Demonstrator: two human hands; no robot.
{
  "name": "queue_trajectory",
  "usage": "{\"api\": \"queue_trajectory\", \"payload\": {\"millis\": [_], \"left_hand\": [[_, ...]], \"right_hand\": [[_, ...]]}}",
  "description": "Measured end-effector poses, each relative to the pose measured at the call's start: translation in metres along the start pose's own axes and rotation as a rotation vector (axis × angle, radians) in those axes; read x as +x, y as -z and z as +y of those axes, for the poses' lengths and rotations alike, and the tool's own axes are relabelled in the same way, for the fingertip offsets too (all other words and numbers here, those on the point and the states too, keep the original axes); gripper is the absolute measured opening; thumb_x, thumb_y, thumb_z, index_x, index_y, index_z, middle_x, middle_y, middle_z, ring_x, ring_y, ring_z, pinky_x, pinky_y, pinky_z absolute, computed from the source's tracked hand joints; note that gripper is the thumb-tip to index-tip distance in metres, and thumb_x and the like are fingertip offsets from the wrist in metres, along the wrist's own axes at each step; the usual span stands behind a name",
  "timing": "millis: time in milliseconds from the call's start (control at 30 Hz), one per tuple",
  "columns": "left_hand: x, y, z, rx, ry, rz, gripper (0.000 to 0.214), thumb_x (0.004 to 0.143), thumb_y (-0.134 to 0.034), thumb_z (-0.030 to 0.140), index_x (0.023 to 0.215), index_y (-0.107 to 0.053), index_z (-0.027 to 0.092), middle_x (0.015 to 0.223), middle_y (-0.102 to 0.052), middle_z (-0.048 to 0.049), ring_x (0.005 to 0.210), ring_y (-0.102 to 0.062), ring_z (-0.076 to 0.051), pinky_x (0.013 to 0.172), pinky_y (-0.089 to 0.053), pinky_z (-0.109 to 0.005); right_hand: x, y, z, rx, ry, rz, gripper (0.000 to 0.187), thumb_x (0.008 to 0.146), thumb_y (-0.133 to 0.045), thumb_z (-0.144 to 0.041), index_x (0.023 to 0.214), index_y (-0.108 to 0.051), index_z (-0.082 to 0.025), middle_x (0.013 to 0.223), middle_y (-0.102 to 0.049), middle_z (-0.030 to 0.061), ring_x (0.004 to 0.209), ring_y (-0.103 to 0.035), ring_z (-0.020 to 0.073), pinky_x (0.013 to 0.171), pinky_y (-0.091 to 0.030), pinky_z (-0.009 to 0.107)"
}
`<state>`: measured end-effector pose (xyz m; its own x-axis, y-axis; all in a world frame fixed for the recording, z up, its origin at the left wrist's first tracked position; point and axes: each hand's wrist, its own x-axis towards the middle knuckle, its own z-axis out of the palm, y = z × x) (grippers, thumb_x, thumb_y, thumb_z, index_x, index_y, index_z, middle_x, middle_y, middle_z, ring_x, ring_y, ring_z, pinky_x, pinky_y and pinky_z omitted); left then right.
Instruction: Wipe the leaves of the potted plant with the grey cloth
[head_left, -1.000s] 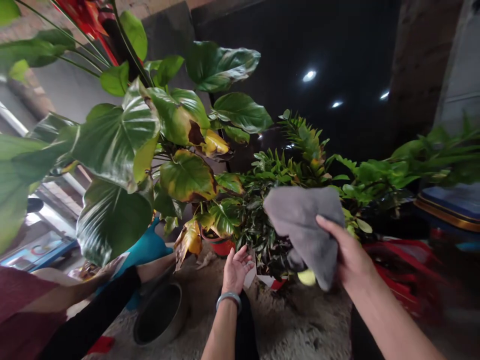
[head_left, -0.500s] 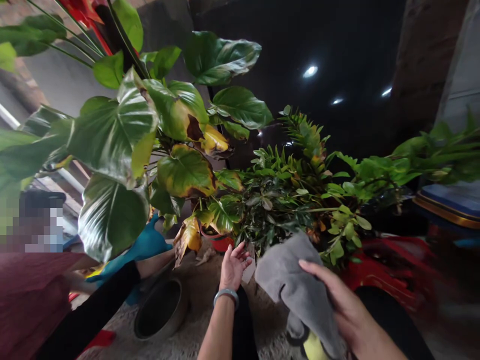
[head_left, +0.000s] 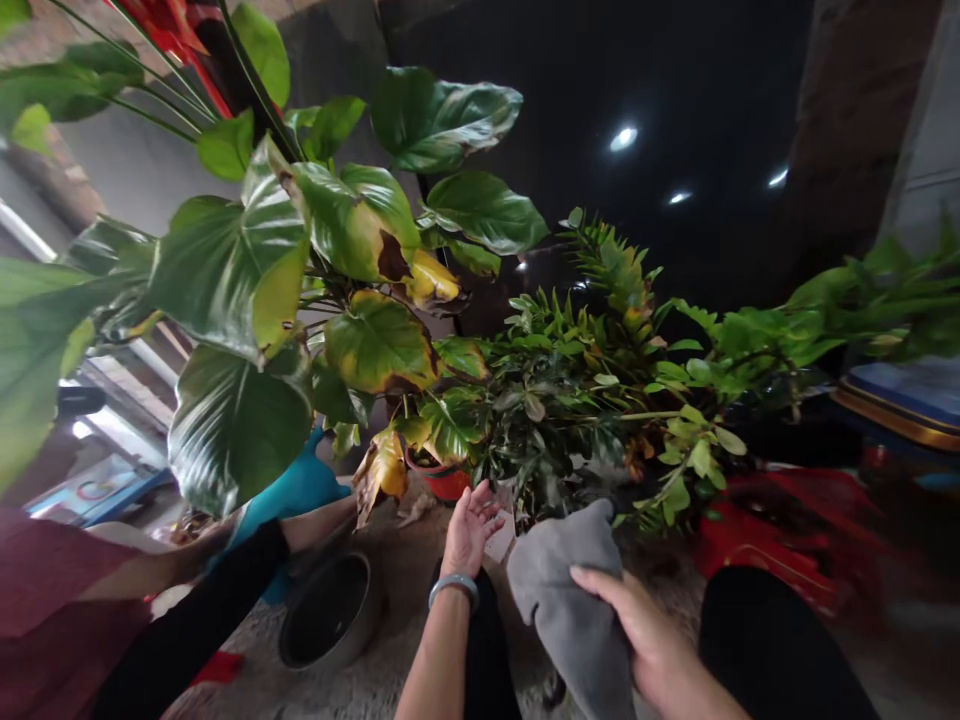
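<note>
My right hand (head_left: pixel 645 640) grips a grey cloth (head_left: pixel 574 600) low in front of me, below the small-leaved potted plant (head_left: pixel 592 400). My left hand (head_left: pixel 469 525), a grey bangle on its wrist, is raised palm up with fingers apart beside a white tag at the base of that plant. It holds nothing. To the left stands a big-leaved plant (head_left: pixel 247 290) with yellowed, brown-edged leaves in a red pot (head_left: pixel 442 485).
Another person's arm in a black sleeve (head_left: pixel 202 620) reaches in from the left near a dark metal bowl (head_left: pixel 330 620) on the gritty floor. A teal object (head_left: pixel 296 490) lies behind it. Red crates (head_left: pixel 772 530) stand at the right; my dark trouser leg (head_left: pixel 772 650) is lower right.
My right hand has brought the grey cloth down from in front of the small-leaved plant to near my lap. My left hand has stayed raised and open.
</note>
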<state>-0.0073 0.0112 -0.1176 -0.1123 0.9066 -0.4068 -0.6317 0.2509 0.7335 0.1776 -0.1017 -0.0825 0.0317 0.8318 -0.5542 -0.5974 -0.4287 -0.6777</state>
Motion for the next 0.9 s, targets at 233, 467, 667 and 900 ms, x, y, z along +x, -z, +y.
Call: {"api": "queue_trajectory", "payload": {"millis": [233, 467, 667, 900], "left_hand": [[-0.052, 0.027, -0.022, 0.086, 0.035, -0.213, 0.035, 0.076, -0.073, 0.045, 0.099, -0.074, 0.018, 0.108, -0.074, -0.0119, 0.104, -0.066, -0.028, 0.090, -0.051, -0.037], [-0.125, -0.009, -0.060, 0.040, 0.007, -0.115, 0.075, 0.040, -0.096, 0.039, 0.108, -0.072, 0.015, 0.091, -0.077, -0.0149, 0.098, -0.070, -0.037, 0.094, -0.052, -0.046], [-0.135, -0.035, -0.050, -0.021, 0.075, -0.090, 0.088, 0.031, -0.098, 0.038, 0.111, -0.071, 0.011, 0.076, -0.077, -0.0111, 0.094, -0.073, -0.039, 0.093, -0.054, -0.048], [-0.130, -0.022, -0.052, -0.035, 0.119, -0.101, 0.087, 0.034, -0.098, 0.026, 0.115, -0.069, 0.011, 0.078, -0.078, -0.0122, 0.096, -0.073, -0.040, 0.093, -0.054, -0.049]], "right_hand": [[-0.011, -0.012, -0.005, 0.073, 0.088, -0.153, 0.034, 0.035, -0.082, -0.024, 0.066, -0.071, -0.017, 0.061, -0.073, 0.0032, 0.061, -0.064, 0.0228, 0.064, -0.050, 0.034], [-0.016, -0.012, 0.006, -0.291, 0.169, -0.076, 0.021, 0.044, -0.077, -0.028, 0.064, -0.070, -0.025, 0.077, -0.077, 0.0044, 0.090, -0.068, 0.0335, 0.084, -0.051, 0.041], [-0.004, 0.000, -0.001, -0.831, 0.481, -0.282, 0.018, 0.066, -0.068, -0.031, 0.083, -0.076, -0.031, 0.093, -0.078, 0.0023, 0.100, -0.067, 0.0300, 0.091, -0.050, 0.036], [0.021, 0.028, 0.019, -1.248, 0.828, -0.420, 0.026, 0.065, -0.066, -0.013, 0.081, -0.077, -0.030, 0.066, -0.072, 0.0067, 0.071, -0.066, 0.0283, 0.072, -0.050, 0.038]]}}
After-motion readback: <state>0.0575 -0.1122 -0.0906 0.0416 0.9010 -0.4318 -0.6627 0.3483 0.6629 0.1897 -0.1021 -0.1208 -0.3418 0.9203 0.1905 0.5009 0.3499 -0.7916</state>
